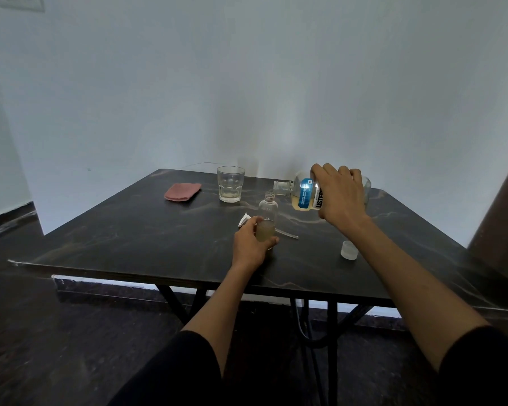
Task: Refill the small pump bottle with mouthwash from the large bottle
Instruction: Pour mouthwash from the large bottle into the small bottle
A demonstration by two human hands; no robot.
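Left hand (251, 244) gripping small bottle (267, 219), right hand (339, 194) clasping tilted Listerine bottle (304, 193): align necks, pour slowly.

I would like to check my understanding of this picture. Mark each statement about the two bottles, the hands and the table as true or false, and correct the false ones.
1. The right hand holds the large bottle tipped on its side. True.
2. The small bottle has its pump screwed on. False: its neck is open, and the pump lies on the table behind it.
3. The left hand grips the small bottle. True.
4. The glass is full to the rim. False: only a little liquid sits at its bottom.
5. A white cap stands on the table. True.
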